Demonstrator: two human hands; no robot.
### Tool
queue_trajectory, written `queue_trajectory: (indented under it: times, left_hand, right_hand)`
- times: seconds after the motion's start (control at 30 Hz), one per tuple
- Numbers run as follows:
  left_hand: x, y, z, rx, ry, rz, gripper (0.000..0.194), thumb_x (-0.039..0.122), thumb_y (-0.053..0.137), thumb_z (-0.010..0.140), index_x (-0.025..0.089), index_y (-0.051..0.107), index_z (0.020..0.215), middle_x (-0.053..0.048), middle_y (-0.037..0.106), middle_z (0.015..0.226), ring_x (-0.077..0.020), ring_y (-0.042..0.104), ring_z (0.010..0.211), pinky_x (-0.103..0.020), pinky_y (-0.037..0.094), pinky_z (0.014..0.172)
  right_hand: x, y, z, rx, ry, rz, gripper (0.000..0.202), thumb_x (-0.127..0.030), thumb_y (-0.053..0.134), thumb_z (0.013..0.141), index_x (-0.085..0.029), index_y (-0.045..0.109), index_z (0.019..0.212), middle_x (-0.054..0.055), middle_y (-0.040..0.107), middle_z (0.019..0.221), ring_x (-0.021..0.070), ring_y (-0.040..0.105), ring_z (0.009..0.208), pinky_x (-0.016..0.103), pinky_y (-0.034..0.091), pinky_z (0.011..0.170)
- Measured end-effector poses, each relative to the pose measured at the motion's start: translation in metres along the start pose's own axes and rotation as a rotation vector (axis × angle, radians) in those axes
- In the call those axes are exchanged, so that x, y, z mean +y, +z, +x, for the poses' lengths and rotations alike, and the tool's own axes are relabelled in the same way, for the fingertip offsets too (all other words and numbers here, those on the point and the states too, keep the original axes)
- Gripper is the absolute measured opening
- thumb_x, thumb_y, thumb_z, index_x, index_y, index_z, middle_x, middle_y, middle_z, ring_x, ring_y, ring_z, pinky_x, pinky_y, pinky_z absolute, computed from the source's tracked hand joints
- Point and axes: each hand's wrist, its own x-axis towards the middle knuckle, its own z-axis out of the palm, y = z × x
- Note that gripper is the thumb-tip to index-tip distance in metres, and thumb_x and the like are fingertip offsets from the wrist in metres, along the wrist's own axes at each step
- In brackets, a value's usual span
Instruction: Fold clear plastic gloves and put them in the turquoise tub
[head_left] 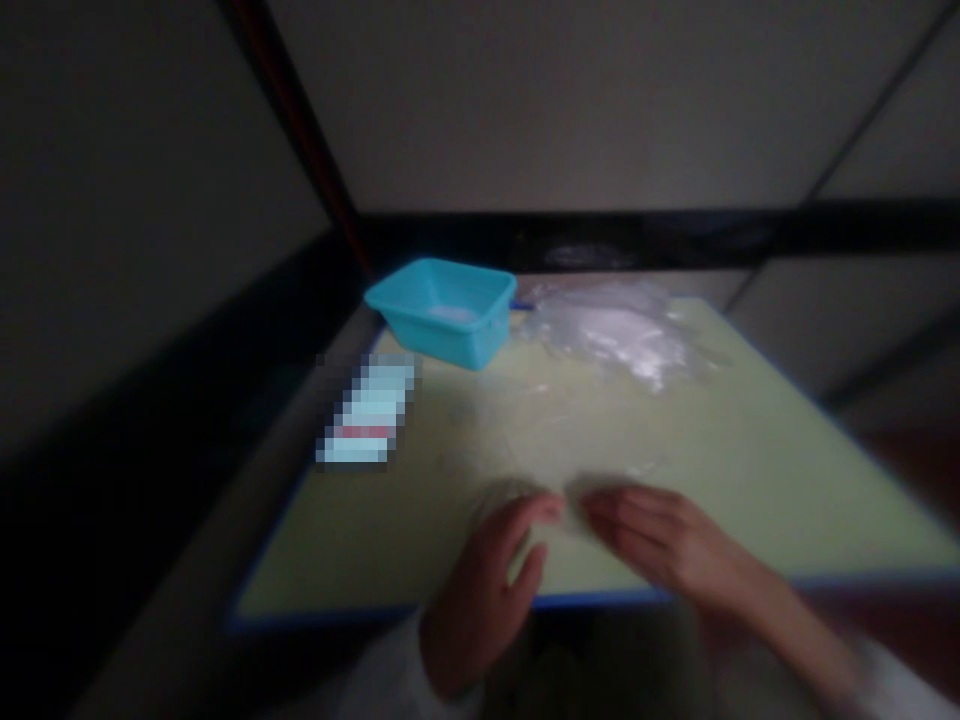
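A thin clear plastic sheet or bag (555,430) lies flat on the yellow-green table top, its outline blurred. At its near edge, left of centre, is my left hand (499,575), thumb apart from the curved fingers and nothing visible between them. My right hand (660,530) rests just to the right, palm down, its fingers stretched out together over the table near the plastic. A small gap separates the fingertips of the two hands. Farther back lies a crumpled heap of clear plastic (619,330), shiny in places.
A turquoise basin (472,345) stands at the back left of the table (750,480), with something pale inside. A pixelated light rectangle (371,410) lies along the left edge. Blue trim borders the table; a pale wall rises behind it.
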Motion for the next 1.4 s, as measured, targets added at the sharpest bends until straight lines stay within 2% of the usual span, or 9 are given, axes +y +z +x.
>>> queue_trajectory:
  times: [0.13, 0.27, 0.4, 0.53, 0.67, 0.87, 1.03, 1.2, 1.4]
  left_hand:
    - [0.002, -0.001, 0.0, 0.019, -0.023, -0.023, 0.03, 0.012, 0.046, 0.086, 0.02, 0.056, 0.113, -0.007, 0.066, 0.112, -0.0192, 0.061, 0.106, -0.037, 0.05, 0.093]
    - [0.004, -0.002, -0.003, 0.073, -0.013, 0.012, 0.026, 0.014, 0.048, 0.086, 0.02, 0.057, 0.11, -0.007, 0.068, 0.106, -0.0183, 0.064, 0.098, -0.034, 0.053, 0.088]
    - [0.008, -0.004, -0.009, 0.101, 0.137, 0.145, 0.033, 0.011, 0.051, 0.084, 0.02, 0.055, 0.115, -0.007, 0.067, 0.108, -0.018, 0.062, 0.101, -0.033, 0.051, 0.09]
    - [0.013, -0.005, -0.008, -0.037, 0.394, 0.21, 0.03, 0.012, 0.052, 0.082, 0.016, 0.058, 0.111, -0.008, 0.068, 0.106, -0.0186, 0.062, 0.098, -0.033, 0.051, 0.089]
    - [0.019, -0.004, -0.002, -0.159, 0.5, 0.311, 0.022, 0.019, 0.049, 0.086, 0.013, 0.062, 0.104, -0.009, 0.069, 0.101, -0.02, 0.062, 0.098, -0.035, 0.05, 0.088]
    - [0.017, -0.001, -0.003, -0.152, 0.568, 0.326, 0.022, 0.016, 0.045, 0.086, 0.012, 0.064, 0.097, -0.009, 0.071, 0.09, -0.0184, 0.063, 0.09, -0.035, 0.05, 0.087]
    - [0.015, -0.001, -0.003, -0.123, 0.594, 0.29, 0.02, 0.013, 0.048, 0.083, 0.011, 0.065, 0.095, -0.008, 0.071, 0.09, -0.0179, 0.064, 0.088, -0.034, 0.05, 0.084]
    - [0.015, -0.002, -0.003, -0.148, 0.563, 0.257, 0.022, 0.013, 0.047, 0.083, 0.013, 0.065, 0.096, -0.008, 0.072, 0.091, -0.0171, 0.064, 0.087, -0.033, 0.049, 0.084]
    - [0.016, -0.005, -0.002, -0.168, 0.538, 0.237, 0.023, 0.013, 0.047, 0.083, 0.014, 0.065, 0.098, -0.008, 0.072, 0.092, -0.0179, 0.065, 0.088, -0.034, 0.049, 0.085]
  right_hand:
    - [-0.004, 0.005, 0.002, 0.073, 0.077, 0.038, 0.023, -0.02, 0.046, 0.094, -0.01, 0.066, 0.087, 0.011, 0.071, 0.091, 0.0197, 0.066, 0.083, 0.034, 0.058, 0.073]
    - [-0.008, 0.003, 0.003, 0.041, 0.096, 0.058, 0.033, -0.039, 0.05, 0.092, -0.01, 0.065, 0.091, 0.012, 0.071, 0.089, 0.0214, 0.065, 0.08, 0.037, 0.057, 0.072]
    - [-0.012, -0.001, -0.001, -0.029, 0.058, 0.079, 0.044, -0.049, 0.053, 0.087, -0.009, 0.064, 0.101, 0.013, 0.071, 0.099, 0.0235, 0.065, 0.087, 0.039, 0.056, 0.076]
    - [-0.013, -0.007, -0.014, -0.132, 0.094, 0.082, 0.053, -0.049, 0.049, 0.09, -0.007, 0.056, 0.122, 0.015, 0.064, 0.119, 0.0255, 0.059, 0.11, 0.041, 0.051, 0.091]
    - [-0.016, -0.012, -0.02, -0.266, 0.097, 0.096, 0.068, -0.051, 0.049, 0.089, -0.006, 0.037, 0.14, 0.015, 0.047, 0.139, 0.025, 0.04, 0.131, 0.044, 0.038, 0.107]
    - [-0.027, -0.008, -0.011, -0.325, 0.113, 0.193, 0.081, -0.058, 0.047, 0.086, -0.008, 0.025, 0.145, 0.015, 0.037, 0.145, 0.0231, 0.029, 0.137, 0.043, 0.023, 0.114]
    - [-0.027, -0.001, -0.012, -0.35, 0.14, 0.198, 0.084, -0.06, 0.047, 0.085, -0.008, 0.021, 0.146, 0.016, 0.033, 0.147, 0.0238, 0.026, 0.138, 0.045, 0.019, 0.115]
    - [-0.014, -0.002, -0.021, -0.373, 0.202, 0.138, 0.085, -0.06, 0.046, 0.085, -0.009, 0.017, 0.147, 0.017, 0.029, 0.149, 0.0254, 0.026, 0.139, 0.049, 0.017, 0.115]
    - [0.01, -0.009, -0.036, -0.337, 0.27, 0.063, 0.081, -0.055, 0.047, 0.088, -0.013, 0.013, 0.148, 0.017, 0.028, 0.149, 0.0265, 0.027, 0.138, 0.052, 0.018, 0.113]
